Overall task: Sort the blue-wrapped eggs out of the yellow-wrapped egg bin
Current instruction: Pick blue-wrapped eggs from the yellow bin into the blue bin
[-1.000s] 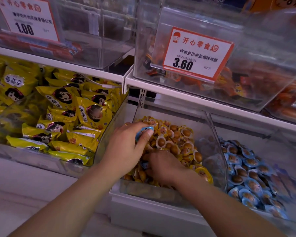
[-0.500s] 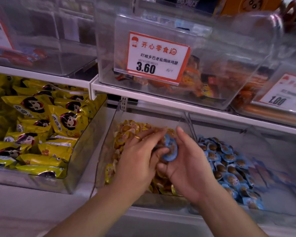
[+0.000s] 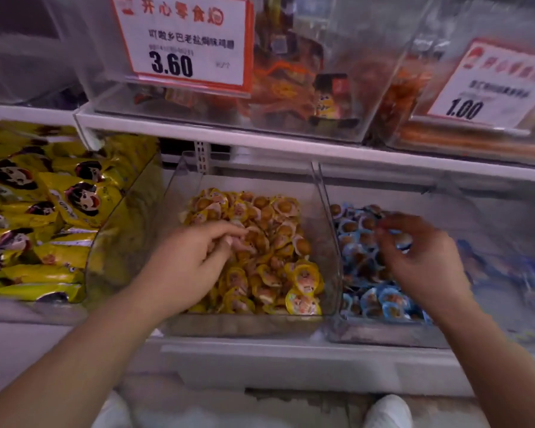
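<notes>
Left hand [image 3: 186,267] down in the yellow-wrapped egg bin [image 3: 179,217], fingers curled among the yellow-wrapped eggs [image 3: 269,257]; whether that grip holds one, cannot tell. Right hand [image 3: 423,261] over the blue-wrapped eggs [image 3: 380,299] in the neighbouring bin, blurred, fingers loosely bent, grip unclear too. Clear divider wall [image 3: 325,211] between the two bins. Yellow snack packets [image 3: 44,217] at left. Price tags [image 3: 183,41] on the upper shelf [image 3: 260,140].

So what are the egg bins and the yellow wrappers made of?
Yellow-egg bin: clear rigid plastic, probably acrylic; the eggs show through its glossy walls. Blue-egg bin looks the same. Yellow egg wrappers: thin glossy printed film, judging by highlights and crinkled edges.
</notes>
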